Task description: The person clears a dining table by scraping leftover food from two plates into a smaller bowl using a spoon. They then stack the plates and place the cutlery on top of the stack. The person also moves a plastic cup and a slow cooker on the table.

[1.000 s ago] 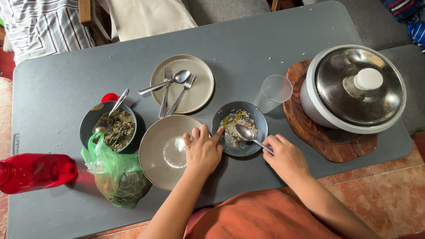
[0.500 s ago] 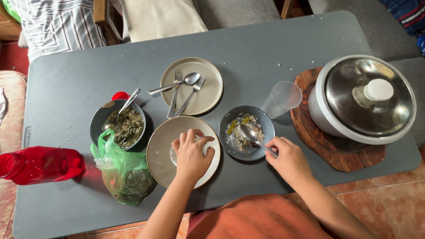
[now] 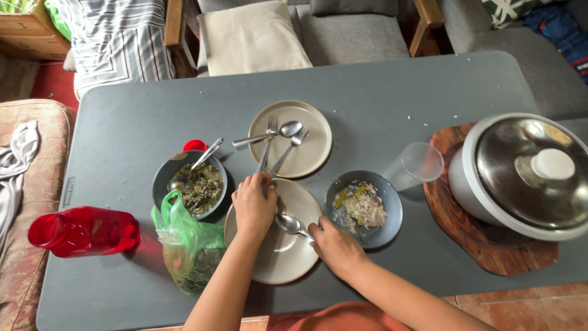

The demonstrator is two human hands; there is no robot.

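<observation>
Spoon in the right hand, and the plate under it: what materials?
Spoon: looks like polished metal, probably stainless steel; its bowl gives bright mirror glints. Plate: likely glazed ceramic or stoneware, beige with a soft satin sheen and darker rim; melamine cannot be ruled out.

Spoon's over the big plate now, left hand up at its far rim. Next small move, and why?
Probably lower the spoon and lay it flat on the large plate. The right hand holds it by the handle with the bowl just above the plate's bare middle, and the left hand sits at the far rim, steadying the plate.
</observation>
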